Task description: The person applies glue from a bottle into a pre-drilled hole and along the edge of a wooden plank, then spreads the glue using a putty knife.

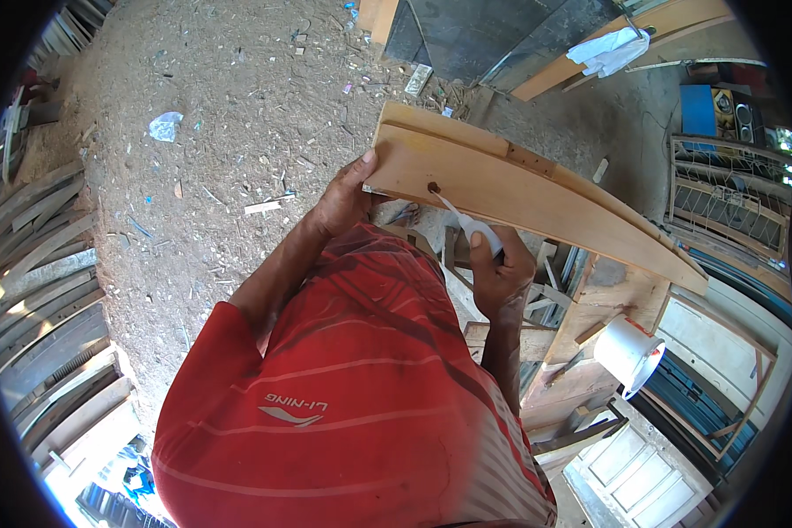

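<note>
In front of me a long tan wooden piece [510, 189], with a curved edge, runs from the middle toward the right. My left hand [343, 195] is closed round its left end, the thumb on the upper face. My right hand [504, 264] grips a white squeeze bottle [482, 232] with a long thin nozzle. The nozzle tip is at a dark hole [433, 187] in the wood, near its closer edge. Whether anything flows from the tip is too small to tell. Part of the bottle is hidden by my fingers.
A white bucket [627, 352] lies tilted on boards at the right. Curved wood pieces [40, 290] are stacked along the left. A white cloth [612, 53] hangs at the upper right. Scraps and a plastic bag [165, 126] litter the dirt floor [229, 132].
</note>
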### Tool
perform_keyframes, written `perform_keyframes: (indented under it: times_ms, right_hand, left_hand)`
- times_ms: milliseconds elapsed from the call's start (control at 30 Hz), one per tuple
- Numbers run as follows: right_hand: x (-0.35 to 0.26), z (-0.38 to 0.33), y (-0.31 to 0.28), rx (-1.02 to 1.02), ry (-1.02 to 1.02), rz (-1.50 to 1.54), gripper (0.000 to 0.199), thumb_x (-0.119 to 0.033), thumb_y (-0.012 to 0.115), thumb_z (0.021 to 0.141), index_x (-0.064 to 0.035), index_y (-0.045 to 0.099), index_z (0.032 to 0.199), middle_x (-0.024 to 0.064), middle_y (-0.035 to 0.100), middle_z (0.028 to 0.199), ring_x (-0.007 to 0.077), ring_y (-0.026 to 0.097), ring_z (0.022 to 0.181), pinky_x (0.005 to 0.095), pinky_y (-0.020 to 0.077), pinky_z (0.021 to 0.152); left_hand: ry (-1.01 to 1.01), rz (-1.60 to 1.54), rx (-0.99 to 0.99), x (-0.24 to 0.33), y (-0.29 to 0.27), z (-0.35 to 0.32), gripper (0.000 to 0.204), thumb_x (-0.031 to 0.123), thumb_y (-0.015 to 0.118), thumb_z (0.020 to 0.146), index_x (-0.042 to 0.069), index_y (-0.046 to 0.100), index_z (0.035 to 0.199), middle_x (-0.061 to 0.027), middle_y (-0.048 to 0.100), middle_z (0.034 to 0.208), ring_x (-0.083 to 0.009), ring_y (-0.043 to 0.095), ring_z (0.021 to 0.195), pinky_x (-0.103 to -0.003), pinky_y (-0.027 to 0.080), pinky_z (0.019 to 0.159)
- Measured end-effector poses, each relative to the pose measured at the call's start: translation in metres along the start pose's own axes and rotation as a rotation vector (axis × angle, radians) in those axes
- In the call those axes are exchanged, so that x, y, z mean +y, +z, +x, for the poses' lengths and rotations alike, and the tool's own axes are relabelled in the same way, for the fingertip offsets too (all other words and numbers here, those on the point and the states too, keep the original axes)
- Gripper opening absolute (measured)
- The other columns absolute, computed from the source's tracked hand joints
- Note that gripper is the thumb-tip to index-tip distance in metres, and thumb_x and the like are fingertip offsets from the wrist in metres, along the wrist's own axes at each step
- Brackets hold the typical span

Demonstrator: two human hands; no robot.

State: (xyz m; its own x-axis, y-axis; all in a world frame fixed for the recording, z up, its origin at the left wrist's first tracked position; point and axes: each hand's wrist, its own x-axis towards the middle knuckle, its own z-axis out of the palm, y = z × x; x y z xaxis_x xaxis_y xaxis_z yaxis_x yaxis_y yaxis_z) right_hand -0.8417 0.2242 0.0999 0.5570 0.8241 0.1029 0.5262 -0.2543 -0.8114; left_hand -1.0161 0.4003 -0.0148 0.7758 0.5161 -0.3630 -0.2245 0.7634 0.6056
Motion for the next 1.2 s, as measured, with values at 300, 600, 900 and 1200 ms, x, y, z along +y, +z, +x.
perform_keyframes:
  times_ms: [300,600,900,1200]
  right_hand:
    - [0.001,0.002,0.0,0.011,0.001,0.018,0.017,-0.012,0.07,0.094,0.0027,0.069,0.103,0.0174,0.07,0.084,0.0238,0.067,0.071,0.0353,0.0525,0.066]
    - [-0.002,0.003,0.002,0.004,-0.006,0.037,0.021,-0.009,0.068,0.094,0.0031,0.069,0.111,0.0179,0.071,0.088,0.0212,0.068,0.076,0.0344,0.0538,0.069]
    - [0.015,-0.004,0.004,0.067,0.129,0.138,0.015,-0.013,0.067,0.095,-0.0015,0.072,0.103,0.0063,0.066,0.077,0.0119,0.056,0.064,0.0289,0.0442,0.057]
    - [0.018,0.013,-0.004,0.104,0.366,1.128,0.029,-0.023,0.065,0.1,-0.0005,0.066,0.118,0.0063,0.069,0.1,0.011,0.065,0.087,0.0284,0.053,0.077]
  left_hand:
    - [-0.003,0.015,0.001,0.0,0.001,0.0,0.074,0.056,0.048,0.105,0.002,0.038,0.155,-0.0143,0.051,0.149,-0.0265,0.048,0.14,-0.047,0.039,0.116]
    - [0.003,0.019,0.001,0.001,0.002,-0.002,0.075,0.055,0.047,0.105,0.001,0.037,0.155,-0.0145,0.05,0.15,-0.0265,0.047,0.141,-0.048,0.038,0.116]
    - [0.129,1.187,0.038,-0.013,-0.036,0.0,0.053,0.049,0.061,0.099,0.016,0.06,0.139,-0.0051,0.062,0.14,-0.0224,0.054,0.134,-0.052,0.032,0.117]
    - [0.011,0.751,0.111,-0.031,-0.068,0.005,0.033,0.022,0.055,0.105,0.006,0.056,0.133,-0.0078,0.064,0.115,-0.0185,0.063,0.106,-0.031,0.054,0.086]
